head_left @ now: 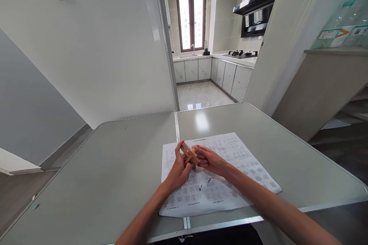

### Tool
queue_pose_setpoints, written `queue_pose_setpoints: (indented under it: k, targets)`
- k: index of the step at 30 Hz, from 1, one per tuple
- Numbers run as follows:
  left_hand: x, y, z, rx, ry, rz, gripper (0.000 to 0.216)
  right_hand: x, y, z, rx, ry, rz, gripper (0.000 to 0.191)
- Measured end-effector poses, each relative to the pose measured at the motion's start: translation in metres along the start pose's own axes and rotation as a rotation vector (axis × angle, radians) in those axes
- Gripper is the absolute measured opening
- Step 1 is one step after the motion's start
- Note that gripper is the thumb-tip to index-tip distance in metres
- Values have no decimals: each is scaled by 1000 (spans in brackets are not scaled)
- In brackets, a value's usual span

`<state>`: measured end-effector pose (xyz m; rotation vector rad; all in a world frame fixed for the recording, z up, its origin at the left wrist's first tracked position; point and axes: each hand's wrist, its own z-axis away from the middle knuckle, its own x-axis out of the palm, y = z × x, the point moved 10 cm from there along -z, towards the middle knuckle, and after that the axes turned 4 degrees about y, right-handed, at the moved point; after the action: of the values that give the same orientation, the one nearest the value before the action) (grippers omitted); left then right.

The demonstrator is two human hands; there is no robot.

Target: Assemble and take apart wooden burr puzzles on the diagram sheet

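Both hands hold a small wooden interlocking puzzle (191, 155) made of crossed light-brown bars, just above a printed sheet. My left hand (178, 169) grips its left side, thumb up against one bar. My right hand (211, 160) pinches the right side with curled fingers. Under them lies a white instruction sheet (230, 195) covered in rows of small diagrams, flat on the grey folding table (100, 176).
The table has a seam down its middle and metal edges. Beyond its far edge an open doorway leads to a kitchen with white cabinets (227, 74) and a window (191, 17). A beige counter (324, 84) with a plastic bottle stands at right.
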<state>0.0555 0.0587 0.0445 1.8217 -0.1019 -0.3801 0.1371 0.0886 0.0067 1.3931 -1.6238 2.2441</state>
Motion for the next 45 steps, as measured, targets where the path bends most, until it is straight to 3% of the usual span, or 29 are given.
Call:
queue_pose_setpoints:
  k: [8,15,29,45]
  targets:
    - [-2,4,0,36,-14,61,75,8,-3,5,23,-25,30,31]
    - [-2,7,1,93,-32,46,70,4,-8,5,-43,14,134,35]
    - [-7,-12,1,-15,-30,-38,70,-2,-2,4,1,30,84,35]
    - [-5,2,3,35,-56,-59,73,9,-5,7,2,-25,88,35]
